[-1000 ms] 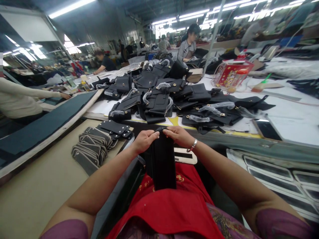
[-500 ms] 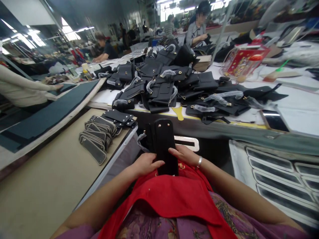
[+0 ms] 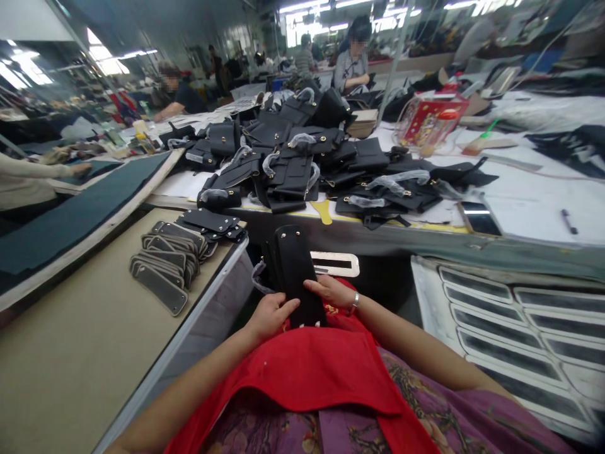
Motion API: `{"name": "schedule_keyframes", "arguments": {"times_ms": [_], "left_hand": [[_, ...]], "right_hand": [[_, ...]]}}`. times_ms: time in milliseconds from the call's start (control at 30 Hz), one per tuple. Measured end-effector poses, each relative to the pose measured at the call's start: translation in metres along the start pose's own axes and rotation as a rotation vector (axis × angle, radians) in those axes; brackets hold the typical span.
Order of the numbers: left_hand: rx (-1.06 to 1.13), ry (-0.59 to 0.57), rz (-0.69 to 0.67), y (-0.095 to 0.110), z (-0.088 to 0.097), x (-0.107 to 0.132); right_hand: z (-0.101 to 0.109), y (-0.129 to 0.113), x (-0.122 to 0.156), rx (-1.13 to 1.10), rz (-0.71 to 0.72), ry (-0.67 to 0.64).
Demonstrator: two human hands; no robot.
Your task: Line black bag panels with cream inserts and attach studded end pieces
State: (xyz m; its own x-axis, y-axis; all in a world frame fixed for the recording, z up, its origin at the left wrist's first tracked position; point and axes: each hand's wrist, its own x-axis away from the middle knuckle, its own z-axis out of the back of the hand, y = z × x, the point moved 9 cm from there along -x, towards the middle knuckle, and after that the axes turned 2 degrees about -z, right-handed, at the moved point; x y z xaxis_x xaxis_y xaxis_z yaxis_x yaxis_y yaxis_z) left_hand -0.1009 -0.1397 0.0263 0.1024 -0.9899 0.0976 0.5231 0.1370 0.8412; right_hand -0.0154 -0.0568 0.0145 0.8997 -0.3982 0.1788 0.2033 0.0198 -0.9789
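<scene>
Smooth black leather-like panel (image 3: 297, 265), rounded-topped, leans slightly, lower end at red cloth apron (image 3: 302, 366). Left hand (image 3: 270, 316), right hand (image 3: 333, 292): fingers pinch opposite edges, thumbs in front, probably steadying it.

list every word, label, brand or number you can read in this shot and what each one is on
No word, brand or number can be read.
Red apron: gold marks near its top, too small and partly covered to read.
Red container on the far table: gold markings, too blurred to read.
Held black piece: no lettering visible on the side shown.
Phone: no readable text on its screen.
</scene>
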Motion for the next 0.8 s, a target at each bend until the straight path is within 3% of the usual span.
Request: {"name": "schedule_keyframes", "arguments": {"times_ms": [200,367,533,633,700,800], "left_hand": [[0.053,0.079,0.049,-0.003,0.007,0.001],[0.174,0.069,0.066,0.003,0.013,-0.005],[0.271,0.072,0.085,0.004,0.02,-0.002],[0.202,0.191,0.07,0.01,0.045,-0.006],[0.146,0.278,0.039,0.024,0.063,-0.008],[-0.024,0.314,-0.052,0.057,0.074,-0.005]], "right_hand": [[-0.004,0.005,-0.005,-0.2,-0.008,0.055],[-0.002,-0.001,-0.008,-0.319,-0.053,0.067],[0.002,-0.022,-0.004,-0.145,0.029,0.084],[-0.002,-0.039,-0.001,-0.021,0.131,0.072],[-0.004,-0.051,0.006,0.051,0.194,0.077],[0.001,-0.069,0.029,0.185,0.239,0.169]]}}
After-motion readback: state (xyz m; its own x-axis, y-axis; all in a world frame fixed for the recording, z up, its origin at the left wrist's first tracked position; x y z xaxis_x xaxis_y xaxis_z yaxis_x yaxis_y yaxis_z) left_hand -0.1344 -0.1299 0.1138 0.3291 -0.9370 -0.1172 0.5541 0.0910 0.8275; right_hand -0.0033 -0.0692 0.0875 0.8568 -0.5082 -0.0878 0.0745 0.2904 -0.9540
